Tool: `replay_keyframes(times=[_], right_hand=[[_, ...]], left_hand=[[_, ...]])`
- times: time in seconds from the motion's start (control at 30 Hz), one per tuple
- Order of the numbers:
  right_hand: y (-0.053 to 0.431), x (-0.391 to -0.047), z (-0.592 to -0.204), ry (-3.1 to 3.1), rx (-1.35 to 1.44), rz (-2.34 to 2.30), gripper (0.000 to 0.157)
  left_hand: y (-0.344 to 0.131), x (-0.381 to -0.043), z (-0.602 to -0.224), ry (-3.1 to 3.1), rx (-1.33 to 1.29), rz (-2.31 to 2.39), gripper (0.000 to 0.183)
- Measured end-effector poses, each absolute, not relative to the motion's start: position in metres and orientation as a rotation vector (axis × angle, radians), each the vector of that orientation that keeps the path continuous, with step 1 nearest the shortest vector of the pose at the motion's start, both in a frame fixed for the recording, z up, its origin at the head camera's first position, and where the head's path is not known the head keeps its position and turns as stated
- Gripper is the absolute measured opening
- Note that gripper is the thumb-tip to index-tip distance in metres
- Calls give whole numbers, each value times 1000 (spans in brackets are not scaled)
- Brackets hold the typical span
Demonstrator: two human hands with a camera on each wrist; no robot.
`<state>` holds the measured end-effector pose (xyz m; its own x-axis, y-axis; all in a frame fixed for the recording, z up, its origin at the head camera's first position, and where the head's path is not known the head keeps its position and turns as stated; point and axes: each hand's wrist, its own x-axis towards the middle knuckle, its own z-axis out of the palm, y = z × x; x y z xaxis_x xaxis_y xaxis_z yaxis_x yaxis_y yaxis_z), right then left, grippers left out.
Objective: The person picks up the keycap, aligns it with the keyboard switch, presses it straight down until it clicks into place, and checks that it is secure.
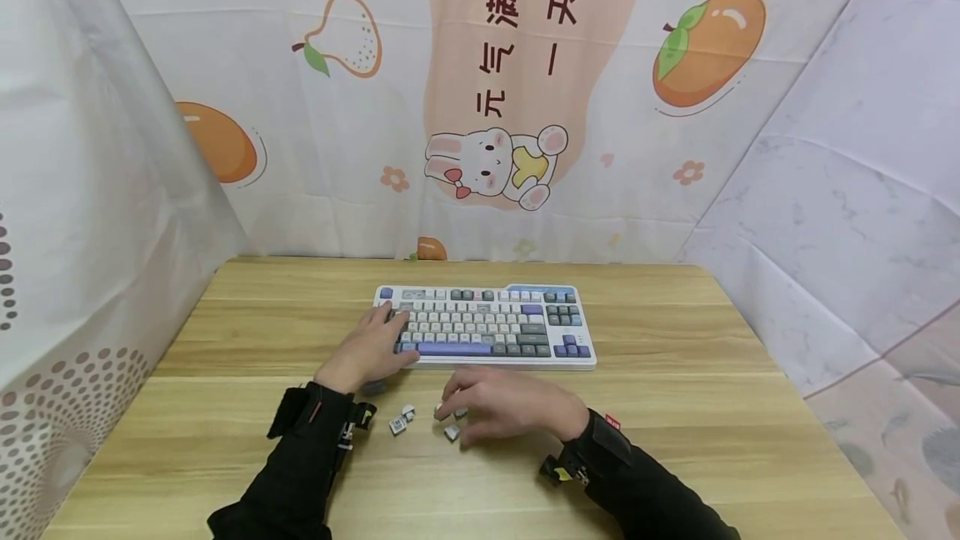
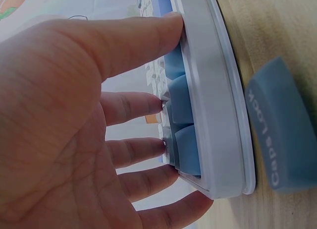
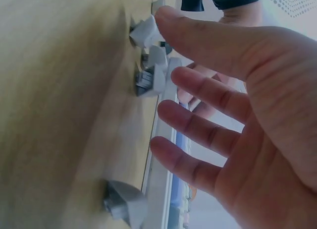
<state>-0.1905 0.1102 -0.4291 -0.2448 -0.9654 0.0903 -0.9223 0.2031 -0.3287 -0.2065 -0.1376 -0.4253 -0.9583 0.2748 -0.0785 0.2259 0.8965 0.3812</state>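
A white keyboard [image 1: 465, 327] with white, grey and purple keys lies on the wooden table. My left hand [image 1: 367, 350] rests on its left end, fingers spread, with the thumb at the front edge by the blue corner keys [image 2: 182, 100]. Right in front of that edge lies a loose grey-blue Caps Lock keycap [image 2: 282, 135]. My right hand [image 1: 517, 402] is low over the table in front of the keyboard, its fingers loosely bent around nothing. Small loose keycaps [image 1: 398, 424] lie near its fingertips; in the right wrist view a white keycap [image 3: 144, 33] sits beside the thumb tip.
The wooden table [image 1: 660, 440] extends around the keyboard on both sides. A printed cloth [image 1: 337, 148] with fruit and a rabbit hangs behind it. White curtains [image 1: 135, 148] close off the left side. Dark bands with small cameras [image 1: 558, 469] sit on both wrists.
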Motion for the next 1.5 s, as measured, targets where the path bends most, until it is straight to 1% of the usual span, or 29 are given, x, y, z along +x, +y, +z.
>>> replay_keyframes(times=[0.17, 0.4, 0.53, 0.97, 1.23, 1.5], right_hand=[[109, -189, -433, 2319, -1825, -452, 39], [108, -188, -438, 2333, -1820, -372, 26], [109, -189, -440, 2342, -1806, -361, 24], [110, -192, -439, 2402, -1739, -368, 26], [113, -194, -441, 2489, -1624, -340, 27], [117, -196, -443, 2542, -1571, -368, 30]], left_hand=[[-137, -208, -427, 2935, 397, 560, 73], [-137, -208, -429, 2946, 395, 562, 73], [-137, -208, -428, 2945, 396, 558, 73], [-137, -206, -425, 2937, 405, 559, 72], [-137, -206, -426, 2934, 394, 557, 73], [-136, -207, -427, 2926, 385, 563, 73]])
